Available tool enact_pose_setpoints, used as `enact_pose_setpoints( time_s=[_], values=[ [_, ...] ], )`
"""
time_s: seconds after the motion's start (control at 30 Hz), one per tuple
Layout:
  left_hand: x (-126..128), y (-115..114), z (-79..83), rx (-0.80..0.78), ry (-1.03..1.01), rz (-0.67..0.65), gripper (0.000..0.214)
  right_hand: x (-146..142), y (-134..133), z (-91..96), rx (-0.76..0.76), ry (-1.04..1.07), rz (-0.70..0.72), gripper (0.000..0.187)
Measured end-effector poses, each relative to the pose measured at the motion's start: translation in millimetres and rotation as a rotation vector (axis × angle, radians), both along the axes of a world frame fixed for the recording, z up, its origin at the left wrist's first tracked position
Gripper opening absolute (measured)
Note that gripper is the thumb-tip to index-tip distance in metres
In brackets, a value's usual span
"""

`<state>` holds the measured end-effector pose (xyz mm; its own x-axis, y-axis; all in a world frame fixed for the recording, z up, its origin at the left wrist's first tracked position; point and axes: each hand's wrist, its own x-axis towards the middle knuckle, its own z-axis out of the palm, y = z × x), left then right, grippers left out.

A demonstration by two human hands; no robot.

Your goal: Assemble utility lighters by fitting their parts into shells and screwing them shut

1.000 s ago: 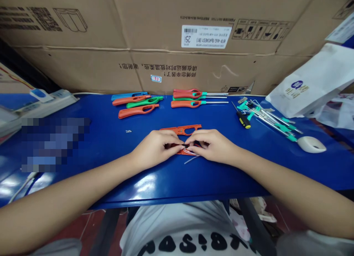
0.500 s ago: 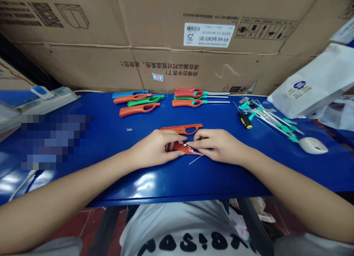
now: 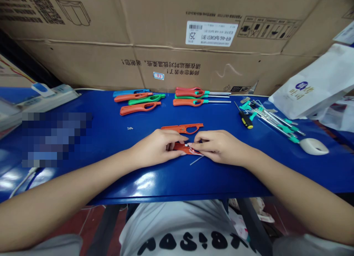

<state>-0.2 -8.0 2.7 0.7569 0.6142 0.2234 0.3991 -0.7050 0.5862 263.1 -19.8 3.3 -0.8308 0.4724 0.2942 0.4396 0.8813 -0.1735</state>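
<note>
My left hand (image 3: 159,148) is closed on the left end of an orange lighter casing half (image 3: 179,147), which lies open side up on the blue table. At its right part my right hand (image 3: 217,147) has its fingertips pressed together on the casing's inside, beside a small white part (image 3: 186,145) and thin white wires (image 3: 193,151). What exactly the right fingertips pinch is hidden. A thin clear tube (image 3: 196,160) sticks out below the casing. Just behind the hands lies the matching orange casing half (image 3: 182,128).
Several coloured casing halves (image 3: 139,107) and assembled lighters (image 3: 190,101) lie at the back. Small screws (image 3: 129,128) are at left. A screwdriver (image 3: 246,119), metal lighter tubes (image 3: 272,121), a white mouse (image 3: 313,146) and a paper bag (image 3: 309,82) are at right. Cardboard (image 3: 155,27) stands behind.
My right fingers have shifted slightly on the casing, and the white wires now show a little more. My left hand keeps its hold. The whole view has moved very slightly.
</note>
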Motion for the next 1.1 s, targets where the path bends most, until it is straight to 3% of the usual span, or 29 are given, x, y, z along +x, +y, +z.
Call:
enact_pose_setpoints(
  time_s=[0.27, 0.6, 0.8, 1.1],
  values=[
    [1, -2, 2.1, -0.003, -0.011, -0.012, 0.033, -1, 1, -0.6, -0.083, 0.041, 0.02, 0.026],
    [0, -3, 1.3, 0.067, -0.001, -0.044, 0.027, -3, -1, 2.3, -0.074, -0.029, -0.038, 0.026],
    [-2, -9, -0.3, 0.218, -0.023, -0.073, 0.033, 3, 0, 6.5, -0.219, 0.171, -0.083, 0.019],
    [-1, -4, -1.6, 0.303, -0.003, -0.158, 0.03, 8, 2, 16.7, -0.385, 0.1, -0.027, 0.011]
  ],
)
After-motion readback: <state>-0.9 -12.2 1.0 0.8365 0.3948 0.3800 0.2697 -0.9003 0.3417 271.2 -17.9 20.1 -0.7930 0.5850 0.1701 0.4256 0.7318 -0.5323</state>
